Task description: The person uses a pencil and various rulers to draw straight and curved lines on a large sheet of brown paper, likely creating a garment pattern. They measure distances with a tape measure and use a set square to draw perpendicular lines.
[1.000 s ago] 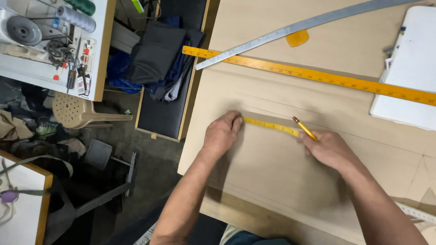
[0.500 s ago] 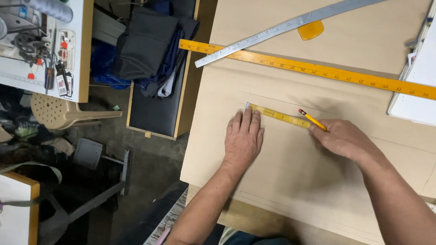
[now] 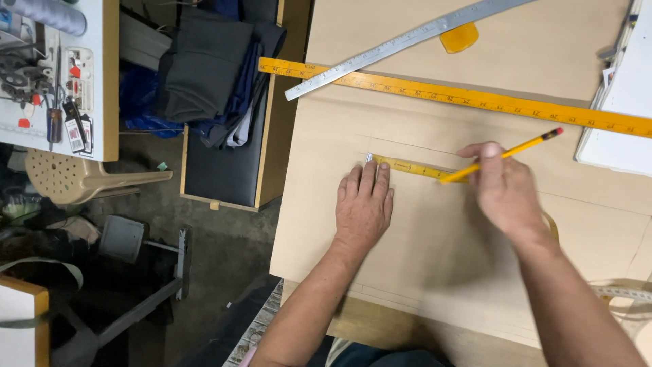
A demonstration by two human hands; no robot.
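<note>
Left hand (image 3: pixel 363 207) flat, fingers (image 3: pixel 369 178) stretched out and close together, palm down, fingertips pressing the near end of a yellow tape measure (image 3: pixel 407 166) onto tan pattern paper (image 3: pixel 435 272). Right hand (image 3: pixel 506 194) curled, fingers (image 3: pixel 483 151) pinching a yellow pencil (image 3: pixel 506 155) near its middle; pencil slanted, red end (image 3: pixel 555 132) up and to the right, tip down at the tape's edge between the two hands. Tape lying flat across the paper, metal end (image 3: pixel 370 158) just above the left fingertips, running right and passing under the right hand; a loop of it showing again beside the right wrist (image 3: pixel 551 228). Faint pencilled lines (image 3: pixel 611 204) on the paper to the right of the hand.

Further up the worktop (image 3: pixel 543 41): long yellow ruler (image 3: pixel 475 98) laid across at a slight slant, well apart from the hands. Curved metal ruler (image 3: pixel 401 44) crossing over the yellow ruler's left end. Small orange piece (image 3: pixel 458 37), likely tailor's chalk, touching the curved ruler. White board or pad (image 3: pixel 618 102) at the right edge, partly cut off.

Left of the worktop: folded dark fabric (image 3: pixel 204 68) stacked on a black padded bench (image 3: pixel 224 163). Beige plastic stool (image 3: pixel 75 178) on its side on the floor. White side table (image 3: pixel 58 75) top left with small tools and tags, too small to tell apart.
</note>
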